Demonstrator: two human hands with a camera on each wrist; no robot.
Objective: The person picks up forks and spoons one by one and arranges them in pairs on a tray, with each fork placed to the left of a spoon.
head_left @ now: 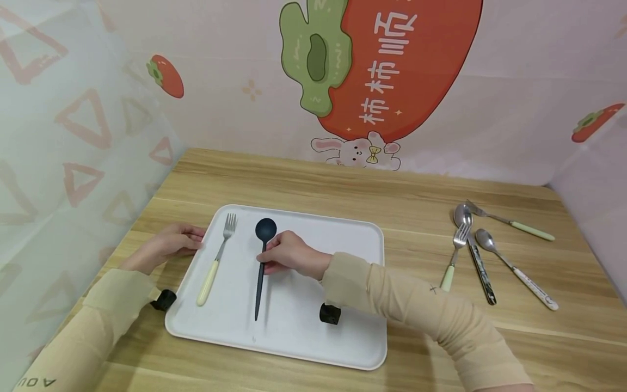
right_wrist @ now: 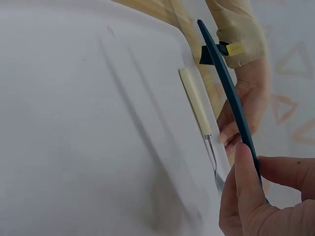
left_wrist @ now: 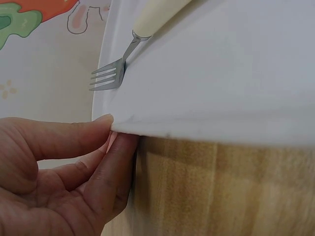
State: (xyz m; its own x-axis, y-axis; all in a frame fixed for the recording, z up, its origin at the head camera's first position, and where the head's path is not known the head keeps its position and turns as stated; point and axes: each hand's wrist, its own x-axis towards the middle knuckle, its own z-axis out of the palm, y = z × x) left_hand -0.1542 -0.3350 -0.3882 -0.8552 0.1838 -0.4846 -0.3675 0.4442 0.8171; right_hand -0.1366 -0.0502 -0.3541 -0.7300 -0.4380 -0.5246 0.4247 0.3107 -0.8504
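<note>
My right hand (head_left: 296,255) pinches a dark blue spoon (head_left: 265,230) by its handle, bowl pointing away from me. In the right wrist view the thumb and fingers (right_wrist: 241,167) close on the handle, and shadows fall on the white tray (head_left: 313,337) beneath it. At the tray's left edge my left hand (head_left: 168,246) grips the rim, thumb on top and fingers underneath in the left wrist view. A fork (head_left: 209,280) with a cream handle lies on the tray's left side, tines pointing away from me.
Right of the tray, on the wooden table (head_left: 416,196), lie a green-handled fork (head_left: 447,277), a spoon with a dark patterned handle (head_left: 482,275), a white-handled spoon (head_left: 534,287) and another green-handled utensil (head_left: 531,231). Printed sheets (head_left: 220,120) line the back and sides.
</note>
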